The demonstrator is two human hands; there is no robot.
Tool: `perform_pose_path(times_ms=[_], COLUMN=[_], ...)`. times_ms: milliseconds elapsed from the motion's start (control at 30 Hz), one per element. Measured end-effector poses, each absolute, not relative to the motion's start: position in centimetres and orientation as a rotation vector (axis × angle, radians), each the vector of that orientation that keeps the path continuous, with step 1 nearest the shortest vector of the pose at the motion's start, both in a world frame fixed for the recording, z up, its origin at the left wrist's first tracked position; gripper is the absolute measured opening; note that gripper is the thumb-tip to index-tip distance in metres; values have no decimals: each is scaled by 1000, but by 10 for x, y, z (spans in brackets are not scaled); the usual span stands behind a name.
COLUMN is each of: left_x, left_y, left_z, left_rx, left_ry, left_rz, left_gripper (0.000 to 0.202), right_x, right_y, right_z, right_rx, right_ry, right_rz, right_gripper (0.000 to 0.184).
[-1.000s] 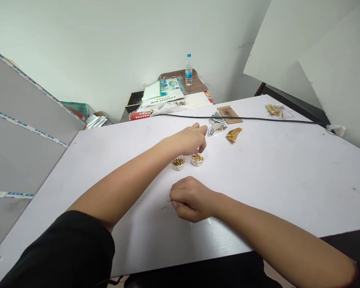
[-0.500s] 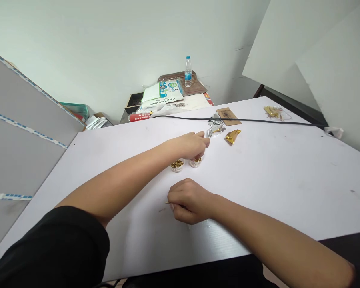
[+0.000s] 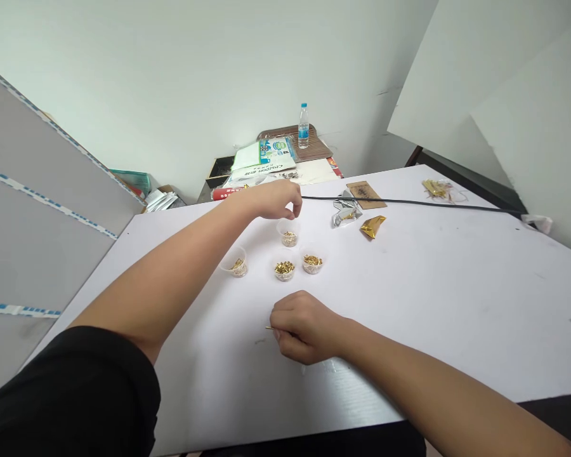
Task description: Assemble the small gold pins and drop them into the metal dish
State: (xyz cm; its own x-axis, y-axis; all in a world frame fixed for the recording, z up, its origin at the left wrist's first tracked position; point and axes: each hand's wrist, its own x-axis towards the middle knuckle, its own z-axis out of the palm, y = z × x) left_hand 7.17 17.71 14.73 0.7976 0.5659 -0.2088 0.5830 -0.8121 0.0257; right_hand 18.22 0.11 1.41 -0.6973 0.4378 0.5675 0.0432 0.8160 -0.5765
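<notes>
My right hand (image 3: 304, 327) is closed near the front of the white table (image 3: 438, 317), with the end of a thin gold-coloured rod (image 3: 269, 328) sticking out from its fingertips. Farther off, my left hand (image 3: 280, 200) hovers above a clear plastic cup (image 3: 288, 232) holding small gold-coloured pieces. Its fingers are bent down and drawn together; whatever is between them is too small to see. Nearer to me stand a cup of short gold pieces (image 3: 284, 269) and another gold-filled cup (image 3: 313, 261). A tilted-looking cup with longer thin pins (image 3: 236, 263) is left of them, beside my left forearm.
A black cable (image 3: 409, 202) crosses the back of the table. Near it lie silver packets (image 3: 346, 216), a gold foil packet (image 3: 374, 226), a brown card (image 3: 366, 193) and a bag of gold-coloured pieces (image 3: 438, 189). A water bottle (image 3: 303, 130) stands beyond the table.
My left hand has lifted from the right-hand cup and moved left and away from me, over the far cup. My right hand still holds the rod in nearly the same place.
</notes>
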Motion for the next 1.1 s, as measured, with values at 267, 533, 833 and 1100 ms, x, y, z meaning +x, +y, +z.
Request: perform_pose_path(times_ms=[267, 533, 833, 1100], left_x=[70, 80, 77, 64], left_y=[186, 191, 194, 184], left_z=[101, 83, 90, 101], left_rx=[2865, 2877, 2852, 2869], left_ry=[1087, 1004, 946, 937], left_rz=[-486, -534, -522, -420], left_gripper=[15, 18, 18, 24], right_x=[181, 182, 182, 184], right_y=[2, 2, 3, 4], right_z=[14, 13, 14, 16], right_rx=[-372, -379, -377, -434], right_ry=[-2317, -2323, -2285, -2331], right_rz=[683, 680, 671, 699], right_gripper=[16, 16, 17, 17])
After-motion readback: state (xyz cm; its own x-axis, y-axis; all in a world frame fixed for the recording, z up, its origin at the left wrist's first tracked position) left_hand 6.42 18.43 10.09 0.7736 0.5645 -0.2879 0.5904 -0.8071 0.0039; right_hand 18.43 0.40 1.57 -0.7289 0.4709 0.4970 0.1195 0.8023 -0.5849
